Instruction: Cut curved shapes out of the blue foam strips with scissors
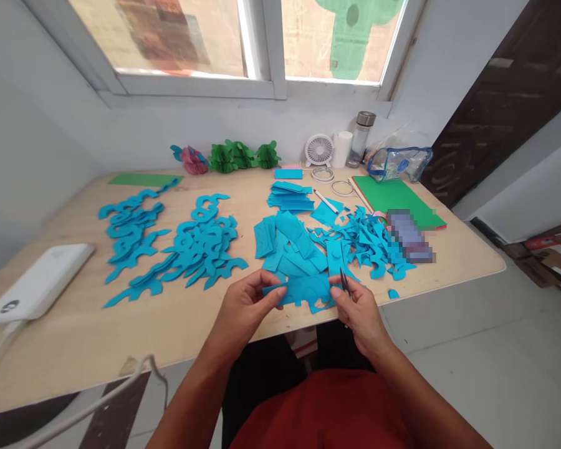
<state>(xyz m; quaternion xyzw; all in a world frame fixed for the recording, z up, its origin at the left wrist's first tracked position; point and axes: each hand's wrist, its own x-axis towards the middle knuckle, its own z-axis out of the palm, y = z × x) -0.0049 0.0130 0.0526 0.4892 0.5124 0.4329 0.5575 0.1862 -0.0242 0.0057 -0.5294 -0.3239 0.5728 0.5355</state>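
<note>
A blue paper piece (307,288) with faint curved outlines spans my two hands near the table's front edge. My left hand (249,305) pinches its left end between thumb and fingers. My right hand (359,312) is closed around dark, pointed scissors (344,279) and also touches the paper's right end. Just beyond lie loose blue paper sheets (292,246), some with drawn outlines. Blue offcuts (362,234) are heaped to the right. Wavy blue cutouts (201,240) form a pile on the left, with another group of cutouts (133,224) farther left.
A white power bank (40,280) with a cable lies at the left. Green paper ornaments (243,156), a small fan (319,151), a bottle (361,138) and a clear pouch (399,163) line the back. Green sheets (397,199) and a blurred phone-like object (409,236) are at right.
</note>
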